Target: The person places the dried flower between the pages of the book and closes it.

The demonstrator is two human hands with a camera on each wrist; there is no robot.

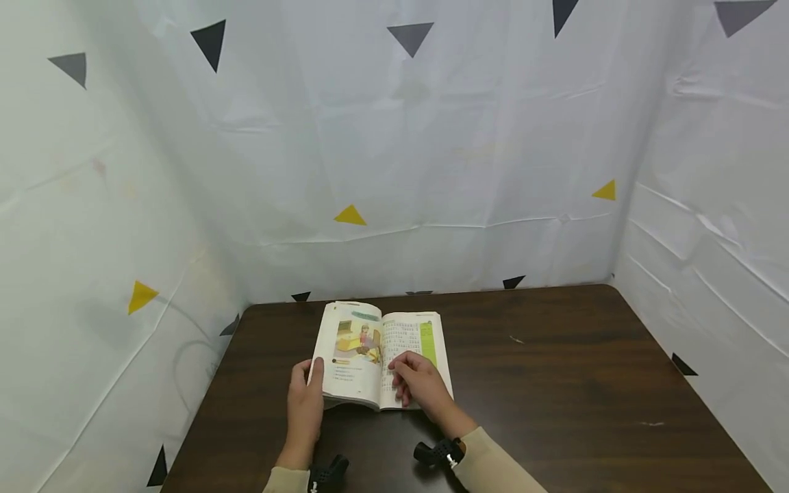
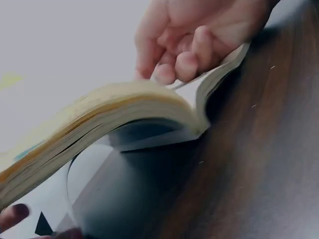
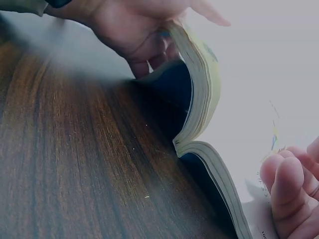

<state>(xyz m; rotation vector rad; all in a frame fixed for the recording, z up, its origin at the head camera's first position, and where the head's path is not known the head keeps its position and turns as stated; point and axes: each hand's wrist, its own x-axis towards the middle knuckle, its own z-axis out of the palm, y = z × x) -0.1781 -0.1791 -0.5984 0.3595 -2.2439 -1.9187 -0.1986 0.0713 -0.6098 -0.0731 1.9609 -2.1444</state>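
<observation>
A thick paperback book lies spread on the dark table. Its left page carries a coloured picture of a figure; the right page has lines of print and a green strip. My left hand grips the left half, thumb on the page and fingers underneath, lifting that side so a gap shows below it in the left wrist view. Over the lower right page is my right hand, fingers loosely curled and nothing visible in them. In the right wrist view its fingertips are close to the page; whether they touch it I cannot tell.
The brown wooden table extends right of the book. White sheeting with black, grey and yellow triangles encloses the back and both sides. Each wrist wears a black camera strap, such as the right one.
</observation>
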